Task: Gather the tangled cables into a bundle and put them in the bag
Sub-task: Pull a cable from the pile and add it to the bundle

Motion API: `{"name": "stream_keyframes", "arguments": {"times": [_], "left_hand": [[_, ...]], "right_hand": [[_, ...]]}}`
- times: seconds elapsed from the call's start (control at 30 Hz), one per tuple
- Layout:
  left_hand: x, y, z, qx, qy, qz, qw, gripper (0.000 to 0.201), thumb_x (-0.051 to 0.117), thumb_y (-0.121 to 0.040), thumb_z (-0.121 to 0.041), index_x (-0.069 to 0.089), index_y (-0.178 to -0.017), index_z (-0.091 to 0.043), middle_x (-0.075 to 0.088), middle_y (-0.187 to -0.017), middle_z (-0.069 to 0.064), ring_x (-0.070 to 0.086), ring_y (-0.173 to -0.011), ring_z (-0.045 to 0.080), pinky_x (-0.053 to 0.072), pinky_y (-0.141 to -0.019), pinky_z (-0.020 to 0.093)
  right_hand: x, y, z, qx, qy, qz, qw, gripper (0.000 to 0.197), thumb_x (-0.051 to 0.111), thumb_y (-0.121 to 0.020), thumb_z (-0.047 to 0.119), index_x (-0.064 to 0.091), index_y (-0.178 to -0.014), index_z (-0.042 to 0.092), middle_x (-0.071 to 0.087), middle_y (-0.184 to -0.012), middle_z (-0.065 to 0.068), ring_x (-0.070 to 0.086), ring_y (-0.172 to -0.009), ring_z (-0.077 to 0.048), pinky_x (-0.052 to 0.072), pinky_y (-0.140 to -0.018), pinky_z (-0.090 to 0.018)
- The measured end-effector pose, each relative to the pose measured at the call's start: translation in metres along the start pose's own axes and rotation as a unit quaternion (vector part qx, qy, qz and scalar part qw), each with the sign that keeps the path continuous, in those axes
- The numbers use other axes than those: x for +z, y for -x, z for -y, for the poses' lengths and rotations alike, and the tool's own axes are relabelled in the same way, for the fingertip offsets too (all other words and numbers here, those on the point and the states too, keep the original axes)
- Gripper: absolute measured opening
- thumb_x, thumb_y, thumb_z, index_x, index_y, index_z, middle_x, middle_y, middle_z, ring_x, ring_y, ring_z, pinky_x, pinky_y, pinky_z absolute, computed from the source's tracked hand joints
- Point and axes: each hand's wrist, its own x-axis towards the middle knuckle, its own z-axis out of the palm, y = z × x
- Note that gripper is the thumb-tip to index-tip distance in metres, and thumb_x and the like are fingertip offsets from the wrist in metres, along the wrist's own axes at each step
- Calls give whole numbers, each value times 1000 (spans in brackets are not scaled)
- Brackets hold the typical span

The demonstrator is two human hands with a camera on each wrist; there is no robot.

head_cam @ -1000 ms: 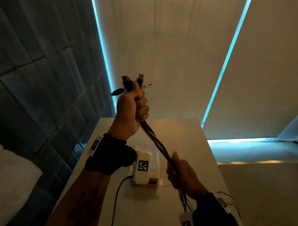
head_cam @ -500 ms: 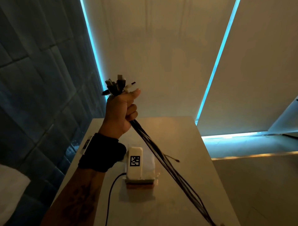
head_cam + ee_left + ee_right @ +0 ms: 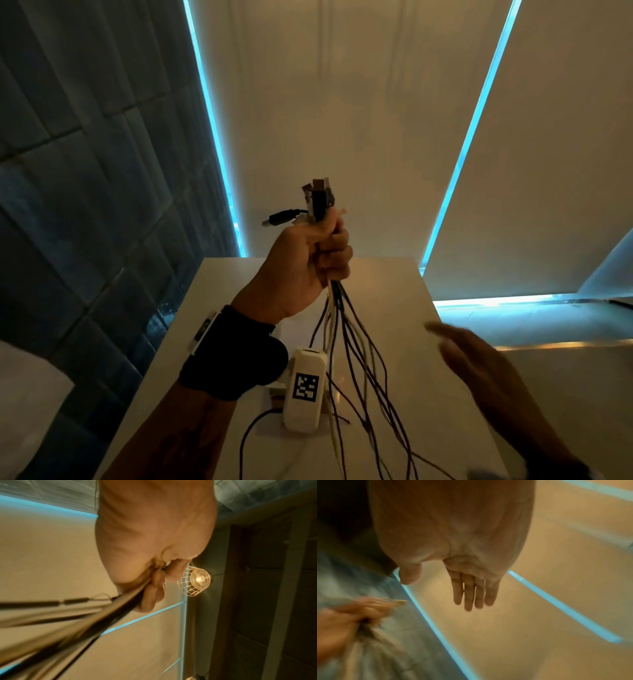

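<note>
My left hand (image 3: 318, 260) is raised above the table and grips a bundle of cables (image 3: 356, 346) just below their plugs (image 3: 317, 200), which stick up out of the fist. The thin dark and white strands hang loose and fan out down past the frame's lower edge. In the left wrist view the fingers (image 3: 150, 596) curl round the blurred cables (image 3: 82, 620). My right hand (image 3: 479, 370) is blurred at the lower right, apart from the cables, fingers straight and empty. The right wrist view shows its straight fingers (image 3: 471, 592) and the left hand (image 3: 342, 622) with the cables. No bag is in view.
A pale table (image 3: 404, 308) lies below the hands. The left wrist camera (image 3: 305, 387), white with a black marker, hangs under the left wrist. A dark padded wall (image 3: 85, 205) stands at the left, and blue light strips (image 3: 459, 154) run along the wall. A caged lamp (image 3: 197, 580) glows.
My right hand slid down the bundle and out of view, then let go and returned empty at the right. The strands, pulled taut before, now hang loose and spread. The left hand keeps its grip.
</note>
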Motion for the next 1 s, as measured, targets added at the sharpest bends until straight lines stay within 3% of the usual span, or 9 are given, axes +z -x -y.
{"name": "stream_keyframes", "arguments": {"times": [0.13,0.2,0.27,0.33,0.4,0.5,0.7,0.87,1.0], "left_hand": [[12,3,2,11,14,16,1000,28,35,-98,-26,48,-79,-12,35,-60,-2,34,-48,9,32,-46,22],[11,5,0,22,3,16,1000,29,35,-98,-27,45,-76,-11,40,-61,-1,41,-51,11,37,-50,23],[2,8,-5,21,-18,12,1000,29,35,-97,-29,45,-75,-12,48,-65,1,50,-58,15,45,-58,28],[-10,10,-11,10,-25,-1,1000,31,33,-98,-30,45,-74,-14,47,-61,1,50,-54,15,48,-57,29],[-22,10,-15,4,-13,-19,1000,35,31,-101,-31,43,-73,-16,37,-51,-4,36,-40,9,37,-45,21],[-38,7,-16,11,6,-64,998,36,30,-101,-33,42,-70,-18,27,-44,-9,23,-32,3,19,-37,15],[-65,5,-6,15,27,-114,993,38,28,-102,-34,40,-70,-18,27,-42,-10,24,-31,3,24,-33,13],[-78,13,0,-7,14,-108,994,36,32,-101,-34,43,-71,-17,26,-44,-8,23,-32,4,18,-33,14],[-76,23,19,-39,-125,-121,984,34,38,-100,-32,41,-69,-18,23,-48,-7,19,-35,5,16,-36,14]], "right_hand": [[68,-39,63,-35,-78,129,988,70,54,-72,76,53,-129,35,57,-126,23,54,-110,2,42,-87,-22],[91,-49,72,-30,-207,167,963,39,61,-83,51,67,-103,17,72,-95,5,68,-88,-11,52,-79,-25],[108,-50,68,-5,-288,191,938,29,62,-87,39,62,-75,12,60,-63,-6,59,-55,-25,51,-58,-31],[120,-45,59,42,-328,217,918,36,63,-87,43,50,-66,17,39,-55,-3,35,-43,-17,32,-44,-26],[128,-40,49,77,-337,250,905,42,60,-87,51,43,-66,18,30,-56,-2,23,-45,-13,22,-43,-23],[130,-25,38,102,-347,283,888,49,51,-81,63,42,-64,18,21,-57,-4,18,-44,-13,17,-43,-23],[109,-2,23,183,-390,328,841,53,46,-85,64,41,-65,15,16,-55,-6,11,-42,-17,11,-42,-27],[83,14,24,190,-274,333,882,48,50,-82,61,47,-66,16,24,-53,0,19,-43,-13,15,-45,-27],[52,12,44,94,-162,280,941,40,55,-76,60,57,-65,21,32,-49,6,26,-42,-10,24,-42,-21]]}}
